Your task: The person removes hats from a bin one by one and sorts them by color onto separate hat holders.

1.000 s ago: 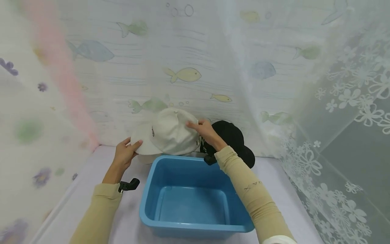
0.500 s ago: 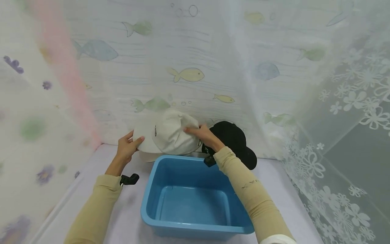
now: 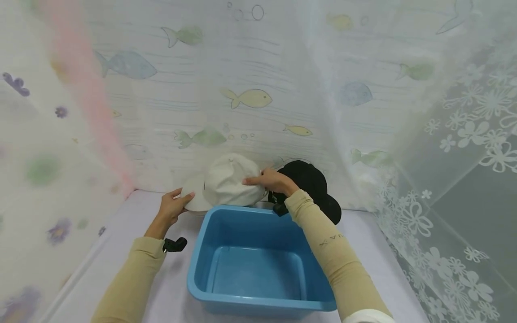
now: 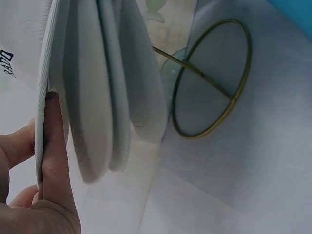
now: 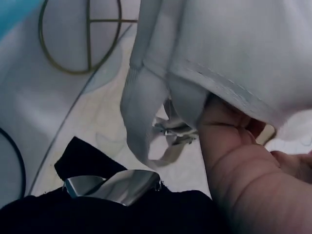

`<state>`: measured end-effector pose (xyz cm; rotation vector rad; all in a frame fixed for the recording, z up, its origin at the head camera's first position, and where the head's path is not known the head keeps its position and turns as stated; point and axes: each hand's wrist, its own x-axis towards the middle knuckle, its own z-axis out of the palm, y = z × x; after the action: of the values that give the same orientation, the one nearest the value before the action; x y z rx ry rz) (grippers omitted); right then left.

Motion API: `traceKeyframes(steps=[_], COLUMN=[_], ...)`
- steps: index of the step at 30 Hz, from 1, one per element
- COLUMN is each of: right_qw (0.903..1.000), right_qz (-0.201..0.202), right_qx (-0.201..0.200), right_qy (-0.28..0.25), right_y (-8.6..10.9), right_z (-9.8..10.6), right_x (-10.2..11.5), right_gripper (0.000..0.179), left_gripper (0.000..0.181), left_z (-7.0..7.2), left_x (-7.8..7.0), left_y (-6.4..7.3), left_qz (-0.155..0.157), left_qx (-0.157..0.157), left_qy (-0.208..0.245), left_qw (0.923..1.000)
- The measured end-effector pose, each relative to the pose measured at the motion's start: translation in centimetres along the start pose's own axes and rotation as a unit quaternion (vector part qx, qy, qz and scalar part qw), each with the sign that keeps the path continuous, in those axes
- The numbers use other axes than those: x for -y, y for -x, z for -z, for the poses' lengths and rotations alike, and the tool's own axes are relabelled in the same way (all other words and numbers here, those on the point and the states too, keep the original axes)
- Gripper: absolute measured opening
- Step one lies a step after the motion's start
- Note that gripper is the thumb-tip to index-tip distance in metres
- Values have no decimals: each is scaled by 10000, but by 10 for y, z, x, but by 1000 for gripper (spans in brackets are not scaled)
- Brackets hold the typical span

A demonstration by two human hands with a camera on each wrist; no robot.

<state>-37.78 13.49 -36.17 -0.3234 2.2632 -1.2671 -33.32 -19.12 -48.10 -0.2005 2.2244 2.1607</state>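
Note:
A white cap (image 3: 230,184) sits behind the blue tub, its brim pointing left. My left hand (image 3: 171,207) pinches that brim; in the left wrist view, thumb and fingers lie on opposite faces of the brim, beside dark lettering. My right hand (image 3: 275,181) grips the lower edge at the back of the crown, with fingers tucked inside in the right wrist view. Several more pale brims (image 4: 90,107) hang close beneath the held one. Below them stands a gold wire ring base (image 4: 234,100). Pale back straps (image 5: 139,117) with metal buckles hang beside my right hand.
A blue tub (image 3: 258,297) stands in front of the caps, under my right forearm. To the right of the white cap is a black cap (image 3: 308,181), its metal buckle (image 5: 124,187) near my right wrist. A fish-patterned curtain (image 3: 250,67) hangs right behind.
The white cap dips, then its crown looks rounder and less creased than half a second ago. My left hand has moved slightly right and down with the brim. The tub and black cap stay put.

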Motion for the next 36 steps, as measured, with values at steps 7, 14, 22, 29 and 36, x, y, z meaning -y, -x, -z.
traceKeyframes(steps=[7,14,22,29,36], right_qw=[9973,9992,9991,9970,9967], right_qz=[-341,-304,-423,-642,-704], right_qx=[134,180,12,135,331], right_qy=[634,165,32,409,237], right_y=[1,1,-2,-5,-4], right_z=[0,-2,-2,2,1], right_x=[3,6,12,11,10], right_gripper=[76,89,81,62,67], left_gripper=[69,70,73,75,74], left_z=[0,3,3,0,-3], left_x=[12,2,-19,-19,-8], left_y=[4,6,7,6,7], left_qz=[96,163,515,726,587], left_qx=[-27,-38,-77,-9,-47], left_qy=[-164,-329,-572,-766,-577], left_qw=[9998,9993,9970,9944,9966])
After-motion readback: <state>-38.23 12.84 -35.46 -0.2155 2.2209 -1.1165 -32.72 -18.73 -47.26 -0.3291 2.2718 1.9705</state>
